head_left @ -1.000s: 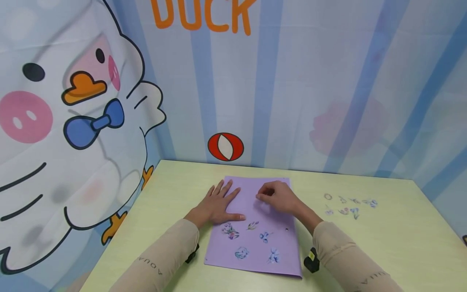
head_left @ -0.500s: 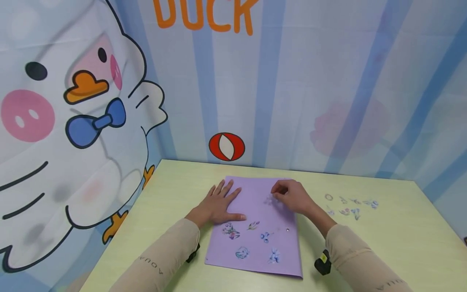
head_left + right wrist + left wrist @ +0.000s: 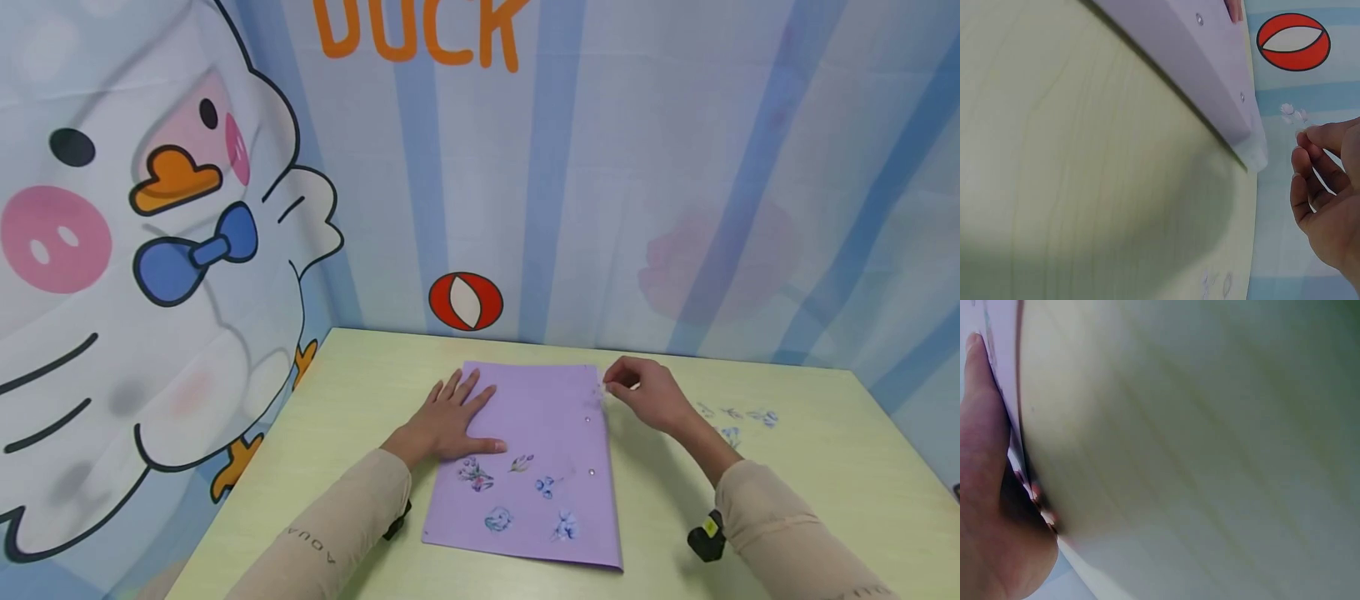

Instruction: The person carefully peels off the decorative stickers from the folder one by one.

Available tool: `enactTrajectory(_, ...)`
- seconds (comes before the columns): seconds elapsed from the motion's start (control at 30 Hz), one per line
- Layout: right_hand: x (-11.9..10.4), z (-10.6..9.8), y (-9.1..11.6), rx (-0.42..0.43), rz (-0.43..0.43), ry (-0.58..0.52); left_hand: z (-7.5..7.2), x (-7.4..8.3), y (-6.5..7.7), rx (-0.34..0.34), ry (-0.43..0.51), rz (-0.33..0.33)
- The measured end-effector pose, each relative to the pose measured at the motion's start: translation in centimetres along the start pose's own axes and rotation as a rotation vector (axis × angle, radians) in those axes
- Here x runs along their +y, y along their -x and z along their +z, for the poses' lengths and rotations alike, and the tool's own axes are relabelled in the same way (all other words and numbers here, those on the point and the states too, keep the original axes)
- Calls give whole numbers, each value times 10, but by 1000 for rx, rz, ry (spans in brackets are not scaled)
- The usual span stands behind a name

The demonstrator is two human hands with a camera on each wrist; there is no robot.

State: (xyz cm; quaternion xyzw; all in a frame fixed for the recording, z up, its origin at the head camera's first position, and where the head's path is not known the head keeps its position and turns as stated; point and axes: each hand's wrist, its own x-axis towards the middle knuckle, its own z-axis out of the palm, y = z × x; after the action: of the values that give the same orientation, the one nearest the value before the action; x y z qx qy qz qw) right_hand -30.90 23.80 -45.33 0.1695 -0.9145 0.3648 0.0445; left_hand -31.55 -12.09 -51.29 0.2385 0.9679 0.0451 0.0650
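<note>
A flat purple folder with a smooth cover [image 3: 540,412] lies on a pale yellow table [image 3: 862,475], in the lower middle of the head view. The left hand [image 3: 450,429] is flat on the folder's left side with its fingers spread wide, and I think it is there to stop the folder from sliding. The right hand [image 3: 651,396] is up by the folder's top right corner. Its finger and thumb pinch a thin, see-through sticker with a pale flower print [image 3: 1294,114]. In the right wrist view that sticker is near the right side of the frame, in front of a blue striped cloth [image 3: 1275,219]. It does not lie flat on anything, and its flower is hard to make out. Five small flower pictures in blue, pink and green [image 3: 565,526] show on the bottom half of the folder. More small flower pieces [image 3: 763,417] are on the table at the right of the frame. The step in hand seems to be finding a spot for the pinched sticker. The next move seems to call for a bare purple place, a slow, straight way down, and a soft press so it does not wrinkle.
</note>
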Motion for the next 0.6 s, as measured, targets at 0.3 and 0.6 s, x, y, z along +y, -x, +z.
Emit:
enactTrajectory(0.3,20,-14,14,41,13,29,-2,0,1,2,1,-1)
enactTrajectory(0.6,39,-30,30,94,47,39,0,0,0,-9,-7,-2)
